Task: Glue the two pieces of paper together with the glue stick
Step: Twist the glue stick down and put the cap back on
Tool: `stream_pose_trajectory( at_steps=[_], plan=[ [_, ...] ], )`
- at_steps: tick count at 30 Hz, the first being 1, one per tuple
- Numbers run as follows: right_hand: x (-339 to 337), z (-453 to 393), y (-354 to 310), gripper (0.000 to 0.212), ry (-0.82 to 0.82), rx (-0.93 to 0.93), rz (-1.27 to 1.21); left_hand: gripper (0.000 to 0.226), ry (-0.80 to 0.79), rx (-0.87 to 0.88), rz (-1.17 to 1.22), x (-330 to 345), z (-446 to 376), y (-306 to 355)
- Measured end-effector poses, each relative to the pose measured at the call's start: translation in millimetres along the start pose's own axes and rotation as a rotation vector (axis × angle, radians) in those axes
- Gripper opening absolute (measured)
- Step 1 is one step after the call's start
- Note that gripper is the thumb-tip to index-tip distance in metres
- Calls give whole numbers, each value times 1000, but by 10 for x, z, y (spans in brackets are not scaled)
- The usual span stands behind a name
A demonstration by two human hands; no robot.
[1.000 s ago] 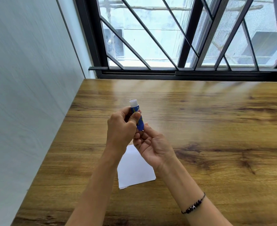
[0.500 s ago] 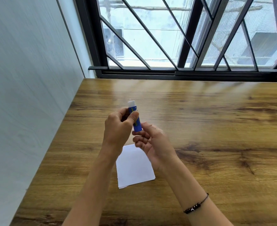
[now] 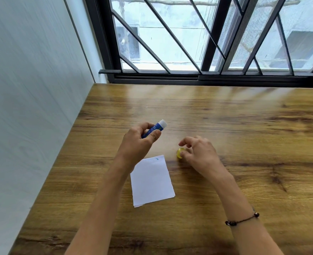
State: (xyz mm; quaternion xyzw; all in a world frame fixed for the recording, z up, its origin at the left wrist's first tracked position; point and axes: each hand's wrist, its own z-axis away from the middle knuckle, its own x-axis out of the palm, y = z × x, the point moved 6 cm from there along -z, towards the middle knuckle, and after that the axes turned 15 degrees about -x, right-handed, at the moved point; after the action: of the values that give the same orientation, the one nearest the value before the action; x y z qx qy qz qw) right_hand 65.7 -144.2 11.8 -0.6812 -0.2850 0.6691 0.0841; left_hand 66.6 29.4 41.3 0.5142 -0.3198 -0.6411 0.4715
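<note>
My right hand [image 3: 199, 153] has just pulled off the yellow cap [image 3: 179, 152], pinching it low over the table [image 3: 244, 181]. My left hand [image 3: 139, 142] grips the uncapped glue stick [image 3: 154, 128] toward the left edge, ready for the stacked papers [image 3: 152, 181] just nearer me.

Head cam, looks fwd & down, table [image 3: 225, 126] close; window [image 3: 170, 43] beyond

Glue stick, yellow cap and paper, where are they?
glue stick [image 3: 159, 126], head view, on its blue label near the white tip.
yellow cap [image 3: 179, 153], head view, on its round side.
paper [image 3: 152, 181], head view, on the top sheet's middle.
</note>
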Motion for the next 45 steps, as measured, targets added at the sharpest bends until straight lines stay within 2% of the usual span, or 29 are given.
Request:
stream_pose_trajectory(
  at_steps=[4,7,10,13,19,32,40,45],
  plan=[
    [102,-4,-85,24,-25,-51,34,18,16,-3,-7,-20,8,-11],
    [36,-5,-166,19,69,-91,-11,16,17,-9,-7,-31,16,-15],
    [-159,12,-192,14,238,-56,-308,8,-4,-9,-20,-16,23,-2],
    [-329,24,-245,20,341,-44,-648,7,-28,-13,-58,6,38,15],
    [-407,57,-354,24,376,-97,-796,9,-74,18,-105,57,77,91],
    [-487,61,-506,25,284,-232,-674,10,-120,98,-202,58,138,167],
    [-433,24,-487,7,266,-239,-489,12,-5,226,-358,117,158,195],
    [-484,-36,-528,36,280,-294,-130,11,32,250,-282,225,168,174]
  ],
)
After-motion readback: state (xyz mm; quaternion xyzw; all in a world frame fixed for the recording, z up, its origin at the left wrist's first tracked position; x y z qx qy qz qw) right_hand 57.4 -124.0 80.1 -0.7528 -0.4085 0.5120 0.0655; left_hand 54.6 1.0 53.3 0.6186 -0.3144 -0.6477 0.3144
